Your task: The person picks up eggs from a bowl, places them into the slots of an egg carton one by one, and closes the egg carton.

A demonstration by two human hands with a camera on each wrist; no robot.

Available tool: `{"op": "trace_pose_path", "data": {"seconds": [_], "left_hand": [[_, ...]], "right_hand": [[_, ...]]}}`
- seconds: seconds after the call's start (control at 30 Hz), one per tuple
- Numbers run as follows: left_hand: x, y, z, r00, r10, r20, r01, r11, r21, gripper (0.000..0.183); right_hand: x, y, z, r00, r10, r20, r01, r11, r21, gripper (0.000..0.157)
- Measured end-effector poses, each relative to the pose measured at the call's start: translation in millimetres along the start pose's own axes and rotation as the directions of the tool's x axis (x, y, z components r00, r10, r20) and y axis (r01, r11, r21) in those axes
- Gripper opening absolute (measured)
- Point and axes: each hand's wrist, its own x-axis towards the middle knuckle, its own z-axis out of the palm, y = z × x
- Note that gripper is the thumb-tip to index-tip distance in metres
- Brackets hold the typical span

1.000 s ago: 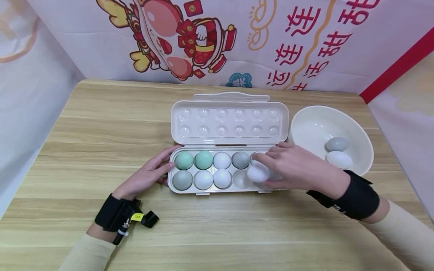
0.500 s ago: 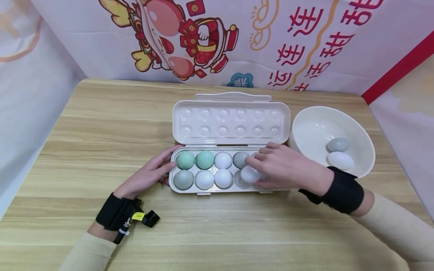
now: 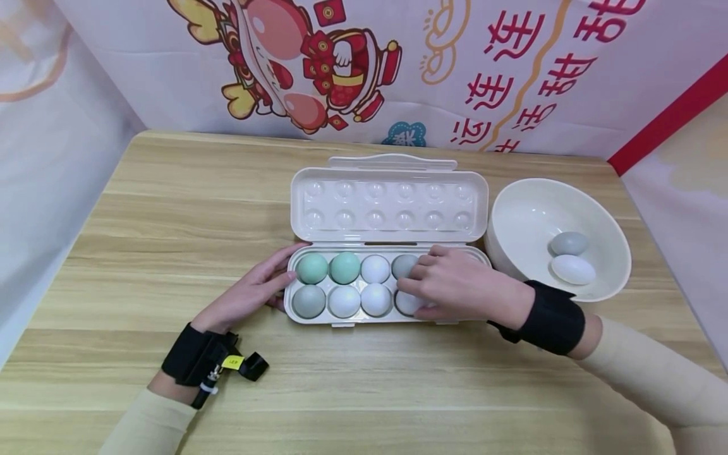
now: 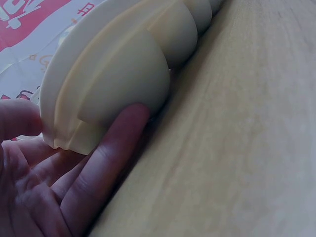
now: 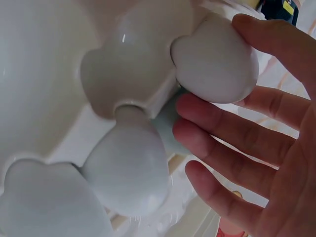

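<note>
An egg carton (image 3: 389, 203) of white plastic lies with its lid folded back. My left hand (image 3: 247, 296) holds its left end, thumb at the rim; in the left wrist view the fingers reach under the carton (image 4: 126, 74). With the thumb and fingertips, my right hand (image 3: 455, 281) grips a white egg (image 5: 217, 59) that sits in a front-row slot. Two green eggs (image 3: 344, 268), grey eggs (image 3: 309, 301) and several white eggs (image 3: 376, 299) fill slots to its left. In the right wrist view, pale eggs (image 5: 126, 168) stand in the other row.
A white bowl (image 3: 520, 208) stands close to the carton's right end, with a grey egg (image 3: 569, 243) and a white egg (image 3: 573, 270) inside. Behind the wooden table (image 3: 170, 208) hangs a printed cloth (image 3: 443, 114).
My right hand has moved left and down with the white egg, from above the carton into a front-row slot. My left hand stays at the carton's left end.
</note>
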Motion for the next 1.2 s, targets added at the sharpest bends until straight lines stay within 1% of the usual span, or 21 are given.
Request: {"op": "trace_pose_path", "data": {"seconds": [0.23, 0.43, 0.63, 0.77, 1.03, 1.2], "left_hand": [[-0.3, 0.1, 0.4, 1.0, 0.004, -0.001, -0.004, 1.0, -0.003, 0.053], [0.0, -0.4, -0.4, 1.0, 0.008, 0.002, -0.008, 1.0, 0.0, 0.053], [0.3, 0.0, -1.2, 1.0, 0.007, 0.004, -0.007, 1.0, -0.002, 0.053], [0.5, 0.2, -1.4, 1.0, 0.007, 0.005, -0.007, 1.0, -0.001, 0.053], [1.1, 0.0, -1.8, 1.0, 0.005, 0.005, -0.005, 1.0, 0.003, 0.053], [1.0, 0.7, -1.9, 1.0, 0.003, 0.004, -0.003, 1.0, 0.01, 0.053]], "right_hand": [[2.7, -1.9, 3.9, 0.999, -0.015, -0.039, 0.013, 0.999, -0.032, 0.037], [1.9, -2.1, 5.7, 0.999, -0.008, -0.051, 0.006, 0.999, -0.05, 0.038], [-2.4, -2.7, 6.2, 0.997, 0.005, -0.071, -0.007, 1.0, -0.022, 0.043], [-5.2, -2.9, 7.1, 0.995, 0.005, -0.095, -0.007, 1.0, -0.024, 0.044], [-12.3, -1.5, 5.4, 0.996, 0.066, -0.059, -0.064, 0.998, 0.029, 0.049], [-16.3, 0.8, 2.4, 0.991, 0.064, -0.114, -0.062, 0.998, 0.022, 0.045]]}}
